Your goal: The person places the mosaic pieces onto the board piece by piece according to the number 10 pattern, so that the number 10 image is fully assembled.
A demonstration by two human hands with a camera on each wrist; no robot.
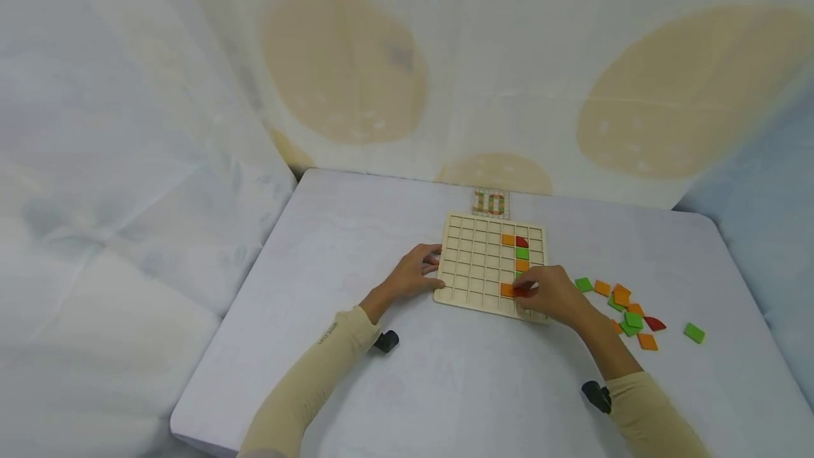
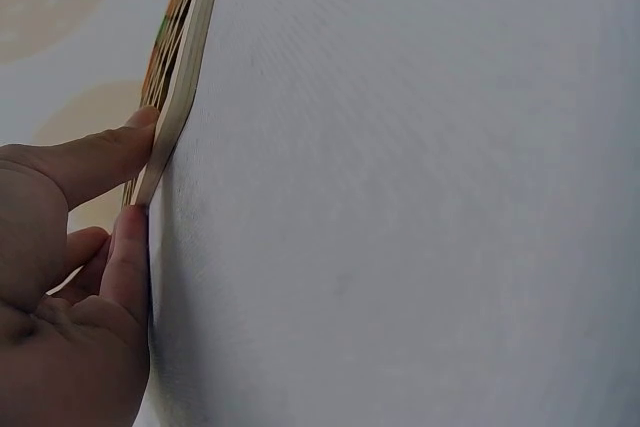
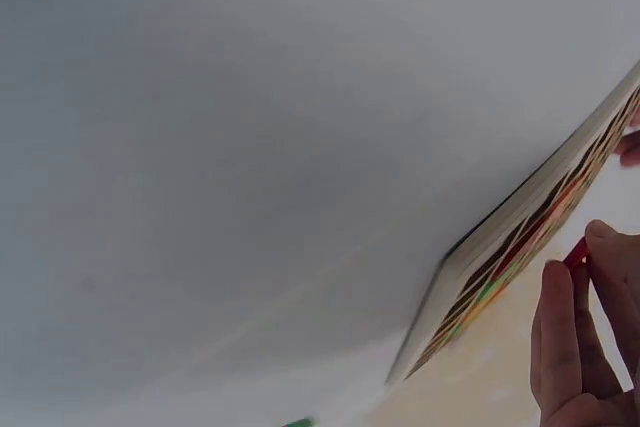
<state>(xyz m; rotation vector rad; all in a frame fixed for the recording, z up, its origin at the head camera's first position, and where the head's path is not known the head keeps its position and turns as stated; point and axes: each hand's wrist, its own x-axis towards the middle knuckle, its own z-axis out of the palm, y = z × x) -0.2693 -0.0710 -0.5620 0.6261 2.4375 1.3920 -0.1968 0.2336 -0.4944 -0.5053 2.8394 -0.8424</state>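
A light wooden grid board [image 1: 472,260] lies on the table, with orange, green and red tiles set in cells on its right side. My left hand [image 1: 415,272] holds the board's left edge near the front corner; in the left wrist view the thumb [image 2: 112,159] rests on the rim and the other fingers are beside the edge. Over the board's lower right, my right hand [image 1: 548,292] pinches a red tile [image 3: 576,253] between thumb and fingertips. An orange tile [image 1: 506,290] sits in a cell just left of those fingertips. The right hand covers part of the board.
Loose green, orange and red tiles lie right of the board, including a red tile [image 1: 655,324] and a separate green tile [image 1: 694,333]. Behind the board is a small pattern card [image 1: 491,203] showing a 10. Fabric walls [image 1: 496,90] surround the table [image 1: 356,232].
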